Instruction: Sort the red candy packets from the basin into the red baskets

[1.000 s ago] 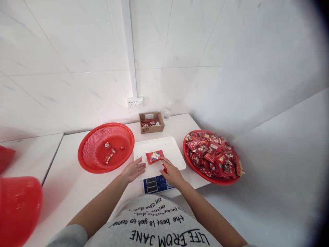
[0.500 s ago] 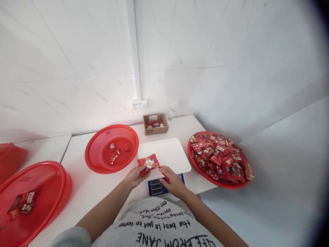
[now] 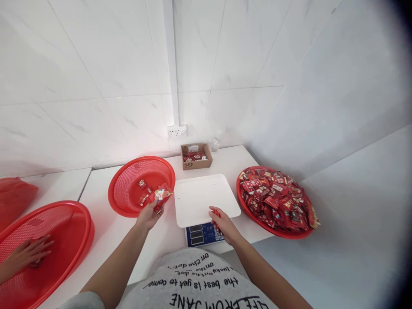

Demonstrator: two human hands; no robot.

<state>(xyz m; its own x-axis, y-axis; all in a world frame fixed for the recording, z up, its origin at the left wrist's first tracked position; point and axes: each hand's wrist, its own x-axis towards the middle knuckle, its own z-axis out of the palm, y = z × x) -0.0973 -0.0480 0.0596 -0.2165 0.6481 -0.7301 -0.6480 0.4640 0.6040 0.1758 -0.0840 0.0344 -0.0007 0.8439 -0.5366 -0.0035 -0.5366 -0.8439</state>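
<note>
My left hand (image 3: 149,216) is closed on the near edge of a red snack packet (image 3: 161,194) with a colourful print. It holds the packet over the near right rim of a red mesh basket (image 3: 117,201), where a few small packets (image 3: 142,183) lie at the bottom. Just above the near right corner of a scale's white tray (image 3: 193,189), my right hand (image 3: 225,225) is closed around a narrow red object (image 3: 217,213) whose kind I cannot make out. Below the tray shows the scale's blue panel (image 3: 202,234), with dark displays and keys partly covered by that hand.
A red basket heaped with packets (image 3: 277,197) stands at the right. At the back are a small cardboard box (image 3: 197,164) of packets and a clear jar (image 3: 214,144). Another person's hand (image 3: 28,255) reaches into a red basket (image 3: 80,219) at left, beside a red bag (image 3: 16,195).
My left hand has carried the packet left from above the scale tray to the basket. My right hand has parted from it and moved slightly right. Another person's hand has entered the left basket.
</note>
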